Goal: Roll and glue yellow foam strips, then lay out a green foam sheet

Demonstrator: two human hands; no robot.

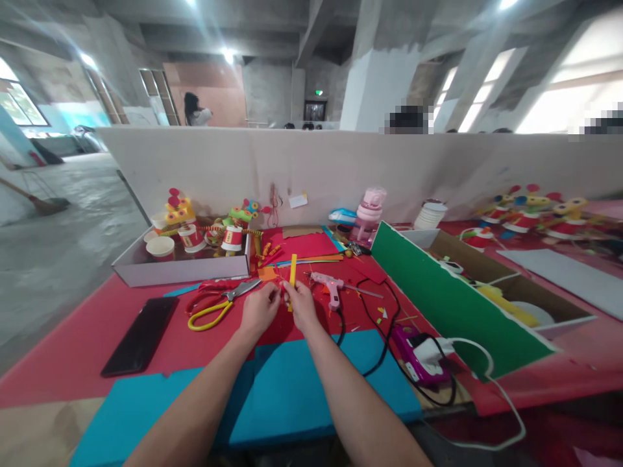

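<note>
My right hand (300,305) is closed on a narrow yellow strip (293,269), which stands upright and shows above and below the fingers. Close beside it, my left hand (261,309) is curled with its fingertips pinched together. What those fingertips hold, if anything, is too small to make out. To the left of my hands lie yellow-handled scissors (211,315), their blades pointing toward the back right, with a red-handled tool (200,297) partly behind them. A pink glue gun (331,290) rests just right of my right hand.
A white box (185,272) with paper-cup figures stands at the back left, a black phone (139,336) in front. On the right are a green-sided box (448,301) and a purple power strip (422,359) with loose cables. A blue sheet (292,389) lies under my forearms.
</note>
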